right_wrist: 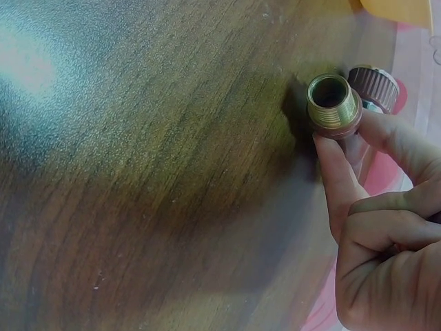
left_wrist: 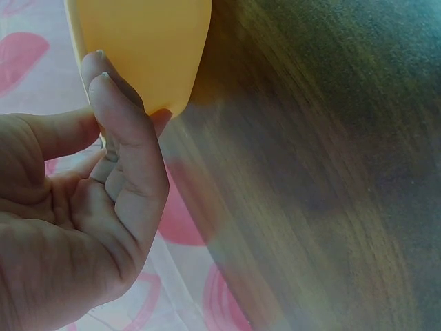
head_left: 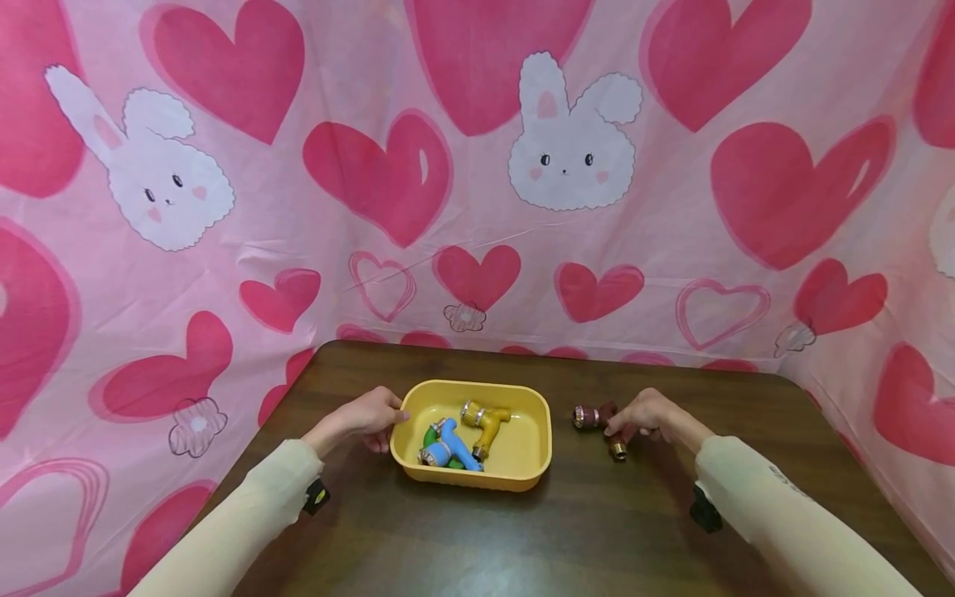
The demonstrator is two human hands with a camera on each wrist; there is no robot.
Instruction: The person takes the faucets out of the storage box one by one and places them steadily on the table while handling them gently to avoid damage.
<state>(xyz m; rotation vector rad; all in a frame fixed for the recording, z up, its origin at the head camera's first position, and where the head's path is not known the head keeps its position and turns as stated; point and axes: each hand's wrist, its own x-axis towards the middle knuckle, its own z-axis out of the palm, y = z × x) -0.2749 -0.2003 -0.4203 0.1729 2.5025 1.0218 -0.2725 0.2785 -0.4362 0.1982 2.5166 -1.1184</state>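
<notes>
My left hand [head_left: 375,414] grips the left rim of a yellow plastic basin [head_left: 526,444], thumb on one side of the wall and fingers on the other. The left wrist view shows the basin's outer wall [left_wrist: 148,48] against those fingers. In the basin lie a blue angle valve [head_left: 452,446], a yellow one [head_left: 489,424] and a green one [head_left: 430,436], partly covered by the blue. To the right of the basin, my right hand [head_left: 653,414] pinches a dark red angle valve [head_left: 586,417] between thumb and finger. Its threaded brass end [right_wrist: 332,110] faces the right wrist camera.
The dark wooden table [head_left: 477,539] carries everything and has rounded far corners. A pink curtain [head_left: 477,224] with hearts and rabbits hangs behind it and along both sides. Dark wrist devices [head_left: 317,497] sit at both sleeves.
</notes>
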